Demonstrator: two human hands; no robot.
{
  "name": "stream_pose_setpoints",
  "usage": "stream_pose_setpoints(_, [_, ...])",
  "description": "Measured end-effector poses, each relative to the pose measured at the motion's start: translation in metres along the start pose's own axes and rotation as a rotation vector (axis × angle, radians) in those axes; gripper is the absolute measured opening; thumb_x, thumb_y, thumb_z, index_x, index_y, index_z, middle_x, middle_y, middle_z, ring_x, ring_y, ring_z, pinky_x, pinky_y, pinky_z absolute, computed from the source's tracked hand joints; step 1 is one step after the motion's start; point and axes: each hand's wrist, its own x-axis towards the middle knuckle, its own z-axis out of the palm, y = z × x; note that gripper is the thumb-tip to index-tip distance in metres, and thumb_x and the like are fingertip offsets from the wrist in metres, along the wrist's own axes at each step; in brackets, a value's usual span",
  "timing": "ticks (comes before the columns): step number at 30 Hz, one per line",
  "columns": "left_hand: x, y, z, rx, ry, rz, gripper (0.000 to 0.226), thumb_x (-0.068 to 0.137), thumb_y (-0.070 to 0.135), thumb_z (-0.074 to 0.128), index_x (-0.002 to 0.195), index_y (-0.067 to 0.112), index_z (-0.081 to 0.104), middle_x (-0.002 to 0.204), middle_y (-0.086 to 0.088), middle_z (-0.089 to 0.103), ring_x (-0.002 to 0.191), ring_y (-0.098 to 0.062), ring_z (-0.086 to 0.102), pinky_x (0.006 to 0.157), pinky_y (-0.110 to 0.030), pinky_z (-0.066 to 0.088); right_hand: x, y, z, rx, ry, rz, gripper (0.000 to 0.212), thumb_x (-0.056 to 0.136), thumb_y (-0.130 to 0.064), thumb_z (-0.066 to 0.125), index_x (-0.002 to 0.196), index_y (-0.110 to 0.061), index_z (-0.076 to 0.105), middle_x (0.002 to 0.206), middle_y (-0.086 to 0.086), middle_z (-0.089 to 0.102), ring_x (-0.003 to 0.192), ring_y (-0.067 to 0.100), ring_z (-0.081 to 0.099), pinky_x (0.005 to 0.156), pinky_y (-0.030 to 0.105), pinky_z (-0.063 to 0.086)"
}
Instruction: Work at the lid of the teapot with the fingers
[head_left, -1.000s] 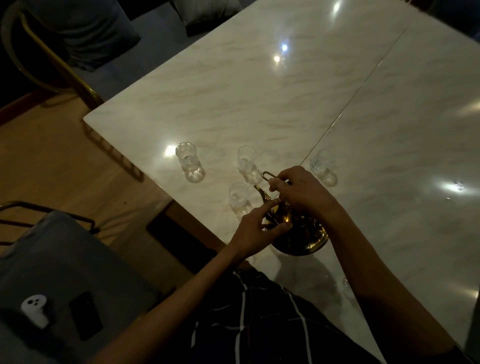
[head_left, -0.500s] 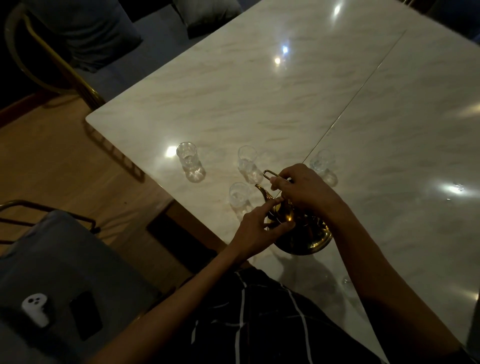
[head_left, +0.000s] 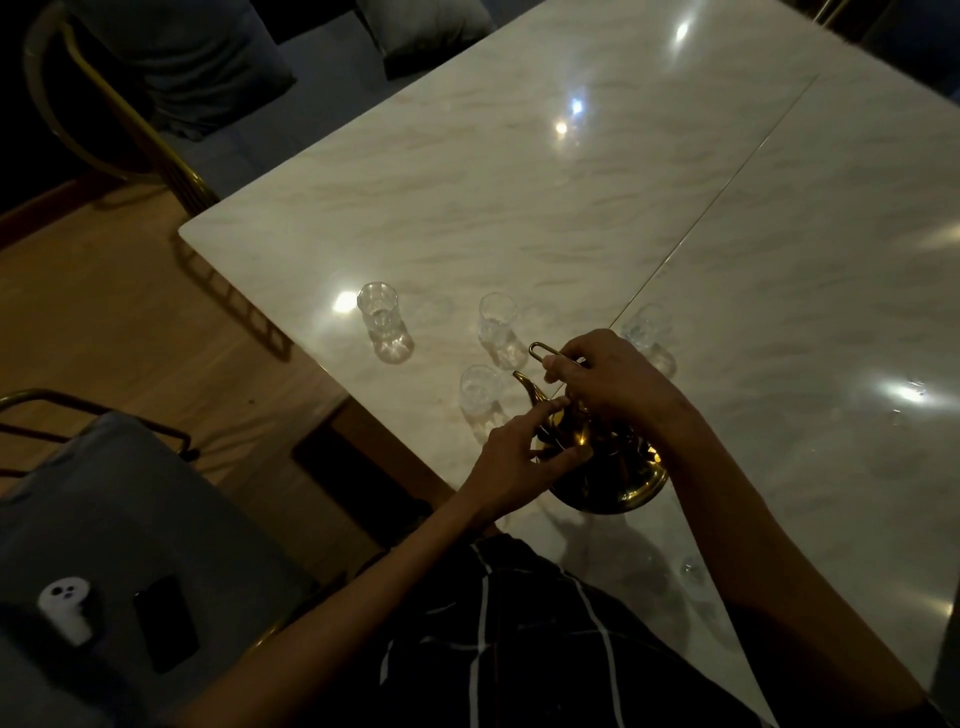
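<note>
Readying the brass teapot (head_left: 613, 478) near the desk's (head_left: 519, 208) near edge: right hand (head_left: 608, 376) gripping its handle, left hand (head_left: 511, 457) pinching its neck; next, probably tipping the spout toward the nearest glass (head_left: 480, 395).

Both forearms are bare, and the lap wears dark cloth (head_left: 519, 649) with thin white stripes.

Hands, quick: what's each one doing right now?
Left hand: fingers and thumb pinch the brass teapot near its neck.
Right hand: curled round the teapot's top, by its wire handle.
</note>
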Motion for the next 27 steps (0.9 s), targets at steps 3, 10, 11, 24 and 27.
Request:
stream_pose_setpoints(3, [0.0002,0.0003,0.0007,0.002,-0.007,0.007,0.064,0.093,0.037,0.075,0.151,0.031,0.049,0.14,0.0,0.065,0.115,0.002,0.059,0.085,-0.004,0.049,0.0006,0.0005,-0.0015,-0.006,0.012,-0.006,0.029,0.098,-0.035,0.056,0.091,-0.015,0.076,0.08,-0.003,0.066,0.071,0.008,0.064,0.065,0.026,0.051])
stream_pose_setpoints(10, [0.0005,0.0028,0.0002,0.008,-0.009,0.019,0.064,0.093,0.04,0.074,0.151,0.032,0.048,0.14,0.002,0.064,0.11,0.011,0.059,0.086,-0.007,0.049,0.0001,0.0013,-0.0039,0.0,0.005,-0.02,0.03,0.098,-0.037,0.056,0.089,-0.015,0.075,0.079,-0.001,0.068,0.072,0.01,0.066,0.067,0.029,0.052])
stream_pose_setpoints(11, [0.0005,0.0026,0.0001,0.009,-0.01,0.023,0.064,0.093,0.041,0.074,0.151,0.032,0.048,0.14,0.001,0.064,0.114,0.005,0.061,0.087,-0.007,0.05,-0.0001,0.0016,-0.0041,0.001,0.004,-0.021,0.03,0.098,-0.037,0.056,0.089,-0.016,0.075,0.078,-0.002,0.067,0.072,0.009,0.066,0.067,0.028,0.052])
stream_pose_setpoints(24, [0.0023,0.0054,-0.0009,-0.001,-0.01,0.02,0.064,0.093,0.041,0.074,0.151,0.03,0.049,0.137,0.003,0.067,0.12,-0.002,0.064,0.089,-0.009,0.052,0.0045,0.003,-0.0046,0.005,-0.005,-0.022,0.029,0.097,-0.039,0.056,0.089,-0.018,0.075,0.084,-0.001,0.068,0.076,0.012,0.067,0.072,0.032,0.055])
stream_pose_setpoints(27, [0.0035,0.0036,-0.0005,-0.001,-0.015,0.015,0.065,0.092,0.046,0.073,0.151,0.033,0.048,0.137,0.003,0.066,0.121,-0.004,0.064,0.092,-0.014,0.052,0.0053,0.0025,-0.0048,0.003,-0.01,-0.024,0.029,0.097,-0.038,0.056,0.09,-0.017,0.075,0.084,-0.001,0.068,0.076,0.012,0.067,0.073,0.033,0.055])
